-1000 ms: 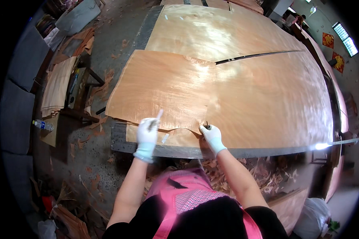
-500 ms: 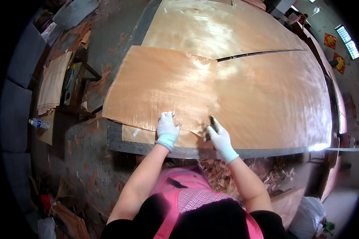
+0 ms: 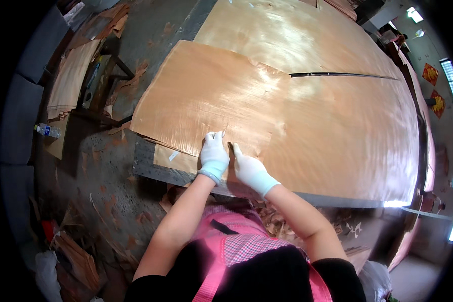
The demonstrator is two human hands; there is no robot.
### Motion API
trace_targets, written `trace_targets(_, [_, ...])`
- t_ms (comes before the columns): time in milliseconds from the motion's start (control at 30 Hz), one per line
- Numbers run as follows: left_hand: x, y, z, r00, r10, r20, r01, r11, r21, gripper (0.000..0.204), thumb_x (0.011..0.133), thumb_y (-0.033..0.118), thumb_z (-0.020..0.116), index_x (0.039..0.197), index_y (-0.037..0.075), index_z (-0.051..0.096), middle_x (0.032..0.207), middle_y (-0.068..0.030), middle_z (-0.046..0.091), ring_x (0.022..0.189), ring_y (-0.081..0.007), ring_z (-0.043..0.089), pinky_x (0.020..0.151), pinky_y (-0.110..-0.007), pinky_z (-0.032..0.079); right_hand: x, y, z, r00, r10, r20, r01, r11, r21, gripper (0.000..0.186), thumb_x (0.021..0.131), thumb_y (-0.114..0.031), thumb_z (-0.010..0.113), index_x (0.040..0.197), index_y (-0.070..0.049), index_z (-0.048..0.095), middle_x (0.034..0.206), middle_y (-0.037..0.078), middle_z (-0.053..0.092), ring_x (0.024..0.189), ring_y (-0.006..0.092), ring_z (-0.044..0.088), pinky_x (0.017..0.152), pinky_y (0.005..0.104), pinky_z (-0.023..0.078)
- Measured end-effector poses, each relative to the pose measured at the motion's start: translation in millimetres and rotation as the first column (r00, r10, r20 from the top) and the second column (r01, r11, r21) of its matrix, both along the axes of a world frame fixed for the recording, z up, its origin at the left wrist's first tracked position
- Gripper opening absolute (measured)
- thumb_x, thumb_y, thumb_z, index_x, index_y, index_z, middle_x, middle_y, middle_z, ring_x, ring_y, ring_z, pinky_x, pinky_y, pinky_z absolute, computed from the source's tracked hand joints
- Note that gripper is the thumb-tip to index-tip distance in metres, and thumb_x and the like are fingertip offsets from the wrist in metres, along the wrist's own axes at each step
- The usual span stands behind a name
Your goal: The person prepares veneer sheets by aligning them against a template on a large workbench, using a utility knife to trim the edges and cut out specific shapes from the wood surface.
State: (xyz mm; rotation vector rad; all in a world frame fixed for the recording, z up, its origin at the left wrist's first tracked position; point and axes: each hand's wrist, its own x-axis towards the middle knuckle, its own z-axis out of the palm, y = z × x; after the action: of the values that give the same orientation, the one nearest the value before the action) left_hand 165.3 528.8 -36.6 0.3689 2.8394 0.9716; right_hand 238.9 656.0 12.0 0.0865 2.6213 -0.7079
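Observation:
A thin tan wood veneer sheet (image 3: 201, 95) lies over larger veneer sheets (image 3: 347, 136) on a big table. My left hand (image 3: 214, 153), in a white glove, is closed at the near edge of the smaller sheet and pinches it, with a pale sliver standing up by the fingertips. Just to its right, my right hand (image 3: 249, 168), also gloved, is closed on a small dark, thin tool (image 3: 231, 149), its tip close to the left hand. The tool's exact kind is hard to make out, since the fingers cover most of it.
A dark gap (image 3: 342, 74) runs between the larger sheets. The grey table edge (image 3: 158, 173) lies nearest me. At the left, a stand holds stacked veneer (image 3: 73, 78), and a plastic bottle (image 3: 48, 131) is near it. Veneer scraps (image 3: 277, 221) litter the floor.
My right hand has moved left with the dark tool, up close to my left hand. My left hand stays at the sheet's near edge. The whole view has shifted slightly.

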Motion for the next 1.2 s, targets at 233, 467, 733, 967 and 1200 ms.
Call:
trace_targets(233, [4, 1, 1, 0.998, 0.049, 0.025, -0.048, 0.998, -0.039, 0.045, 0.079, 0.013, 0.073, 0.12, 0.008, 0.054, 0.122, -0.0178, 0.052, 0.11, -0.0366, 0.057, 0.092, -0.042, 0.051, 24, 33, 30, 0.984, 0.14, 0.109, -0.144, 0.989, 0.037, 0.057, 0.093, -0.019, 0.049, 0.148, -0.013, 0.036, 0.085, 0.021, 0.07, 0.079, 0.0406, 0.069, 0.069, 0.0491, 0.053])
trace_targets(467, [4, 6, 23, 0.995, 0.032, 0.095, -0.018, 0.989, -0.145, 0.072, 0.074, 0.04, 0.083, 0.129, 0.005, 0.052, 0.124, -0.0151, 0.05, 0.115, -0.03, 0.052, 0.099, -0.036, 0.047, -38, 131, 75, 0.722, 0.577, 0.382, -0.691, 0.624, 0.364, 0.047, 0.092, -0.033, 0.054, 0.139, -0.035, 0.047, 0.084, 0.009, 0.071, 0.075, 0.0312, 0.071, 0.064, 0.0419, 0.055])
trace_targets(733, [2, 7, 11, 0.993, 0.072, 0.093, -0.052, 0.98, -0.193, 0.08, 0.07, 0.046, 0.084, 0.13, 0.006, 0.051, 0.126, -0.0139, 0.051, 0.12, -0.0266, 0.05, 0.101, -0.033, 0.046, -67, 86, 48, 0.703, 0.7, -0.123, -0.622, 0.691, 0.368, 0.056, 0.089, -0.018, 0.055, 0.139, -0.04, 0.046, 0.084, 0.007, 0.067, 0.075, 0.0315, 0.068, 0.068, 0.0404, 0.053])
trace_targets(967, [0, 4, 19, 0.992, 0.031, 0.125, -0.01, 0.986, -0.164, 0.085, 0.069, 0.049, 0.084, 0.133, 0.005, 0.049, 0.125, -0.0152, 0.051, 0.12, -0.0271, 0.05, 0.102, -0.033, 0.045, -79, 78, 44, 0.713, 0.694, 0.1, -0.68, 0.65, 0.339, 0.059, 0.088, -0.03, 0.06, 0.144, -0.032, 0.041, 0.083, 0.013, 0.067, 0.071, 0.0339, 0.069, 0.066, 0.0442, 0.054])
trace_targets(1200, [-1, 5, 19, 0.989, 0.05, 0.141, -0.036, 0.994, -0.103, 0.082, 0.068, 0.043, 0.086, 0.131, 0.005, 0.05, 0.124, -0.0161, 0.05, 0.119, -0.0287, 0.05, 0.1, -0.034, 0.046, 53, 65, 9, 0.952, 0.101, 0.289, -0.2, 0.919, 0.339, 0.076, 0.091, -0.015, 0.051, 0.157, -0.006, 0.014, 0.097, 0.025, 0.067, 0.08, 0.0413, 0.07, 0.071, 0.0503, 0.056])
